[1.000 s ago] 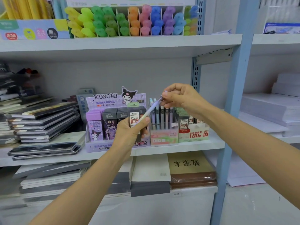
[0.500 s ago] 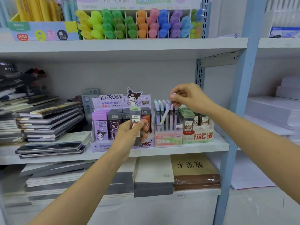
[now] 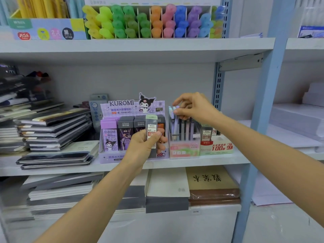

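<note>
Pale grey shop shelving point(image 3: 175, 163) fills the view, stacked with stationery. Near centre, your left hand point(image 3: 140, 146) curls thumb and fingers round a slim lead refill case point(image 3: 151, 128), held upright in front of the Kuromi display box point(image 3: 108, 156). At two o'clock from it, your right hand point(image 3: 194, 107) pinches the top of a lilac pencil point(image 3: 173, 125) standing in the pencil box point(image 3: 184, 149), its other fingers loosely spread. Both items look like light, rigid, smooth plastic; grip the case across its flat sides and the pencil by its upper barrel
</note>
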`<state>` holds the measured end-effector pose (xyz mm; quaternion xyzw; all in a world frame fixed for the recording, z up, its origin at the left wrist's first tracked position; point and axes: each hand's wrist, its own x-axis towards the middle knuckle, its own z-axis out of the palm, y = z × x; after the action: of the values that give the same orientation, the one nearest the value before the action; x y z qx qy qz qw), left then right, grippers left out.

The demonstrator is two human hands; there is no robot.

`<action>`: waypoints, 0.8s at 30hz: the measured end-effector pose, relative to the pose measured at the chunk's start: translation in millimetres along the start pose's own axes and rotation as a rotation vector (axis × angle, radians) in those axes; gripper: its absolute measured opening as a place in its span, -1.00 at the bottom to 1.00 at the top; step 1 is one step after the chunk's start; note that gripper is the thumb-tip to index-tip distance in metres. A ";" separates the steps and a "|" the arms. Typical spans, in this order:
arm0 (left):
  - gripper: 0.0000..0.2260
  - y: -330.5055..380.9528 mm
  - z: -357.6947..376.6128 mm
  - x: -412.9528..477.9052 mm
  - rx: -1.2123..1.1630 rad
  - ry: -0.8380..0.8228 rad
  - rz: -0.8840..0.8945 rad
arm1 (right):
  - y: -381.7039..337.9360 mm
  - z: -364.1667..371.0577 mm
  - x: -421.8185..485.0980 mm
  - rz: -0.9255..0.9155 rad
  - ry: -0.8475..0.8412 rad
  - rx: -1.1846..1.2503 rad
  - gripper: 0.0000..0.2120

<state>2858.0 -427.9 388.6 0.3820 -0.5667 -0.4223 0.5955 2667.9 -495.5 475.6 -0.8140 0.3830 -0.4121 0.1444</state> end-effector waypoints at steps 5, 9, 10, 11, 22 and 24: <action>-0.86 -2.6 -1.7 -0.3 0.005 0.001 -0.008 | 3.9 17.7 -0.5 0.050 -0.011 0.004 -0.87; -0.87 -4.2 -3.8 -0.3 0.012 -0.001 -0.006 | 4.8 9.3 0.2 0.047 -0.021 0.007 -0.88; -0.87 -4.4 -4.2 -0.3 0.009 -0.001 -0.006 | 4.5 6.3 0.1 0.035 -0.046 0.009 -0.90; -0.86 -4.6 -4.4 0.1 0.005 0.000 -0.006 | 4.2 4.4 -0.3 0.024 -0.071 0.005 -0.88; -0.88 -0.7 -1.7 -0.1 0.002 -0.009 -0.009 | 6.7 11.5 4.7 0.056 0.012 -0.188 -0.83; -0.87 0.4 -1.8 -0.2 0.014 -0.011 -0.007 | 3.2 9.4 4.1 0.043 0.026 -0.225 -0.82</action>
<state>2859.9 -427.6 388.8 0.3860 -0.5715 -0.4223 0.5883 2675.1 -501.5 470.3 -0.8112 0.4461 -0.3739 0.0562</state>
